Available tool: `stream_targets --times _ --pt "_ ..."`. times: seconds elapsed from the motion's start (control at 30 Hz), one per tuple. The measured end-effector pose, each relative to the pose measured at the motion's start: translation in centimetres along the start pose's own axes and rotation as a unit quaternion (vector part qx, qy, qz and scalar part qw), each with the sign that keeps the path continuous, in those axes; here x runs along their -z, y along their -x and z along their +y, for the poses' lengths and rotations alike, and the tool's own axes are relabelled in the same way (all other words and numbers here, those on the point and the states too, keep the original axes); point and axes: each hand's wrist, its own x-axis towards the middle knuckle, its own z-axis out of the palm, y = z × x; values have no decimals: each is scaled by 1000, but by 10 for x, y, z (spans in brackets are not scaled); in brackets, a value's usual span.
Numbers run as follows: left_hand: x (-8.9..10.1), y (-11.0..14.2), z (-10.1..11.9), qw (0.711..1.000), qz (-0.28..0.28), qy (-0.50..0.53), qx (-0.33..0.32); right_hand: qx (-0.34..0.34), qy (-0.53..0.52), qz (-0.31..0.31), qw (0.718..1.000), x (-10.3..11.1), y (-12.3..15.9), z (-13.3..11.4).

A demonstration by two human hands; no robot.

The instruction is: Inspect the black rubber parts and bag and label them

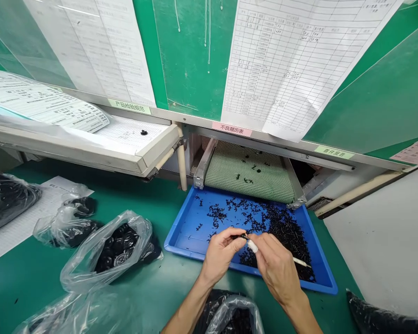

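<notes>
My left hand (220, 255) is closed, pinching a small black part (243, 236) between thumb and fingertips above the blue tray (181, 232). Close against it, my right hand (277, 262) is closed too, its fingertips meeting the part. Something white (252, 246) covers the tip of my right thumb. A thin pale stick (302, 262) juts out from behind the right hand and appears gripped in it; its other end is hidden. Beneath both hands, many tiny black pieces (289, 232) are scattered in the tray, heaped toward its right side.
A conveyor belt (230, 171) with several black bits ends over the tray. Open plastic bags (73, 273) of black round parts stand at left, and another bag (235, 320) is below my hands. A white shelf (139, 160) with papers juts out at upper left.
</notes>
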Motion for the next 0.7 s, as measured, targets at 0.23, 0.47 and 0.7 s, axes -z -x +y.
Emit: stream_targets --times 0.23,0.47,0.7 --pt "2 1 -3 999 -21 -21 -21 -21 -27 18 999 -3 0 -7" --pt "2 -8 -20 1000 9 -21 1 -250 -138 8 958 -47 1 9" --pt "18 -22 -34 978 28 177 104 -194 -70 56 977 -34 -53 85"
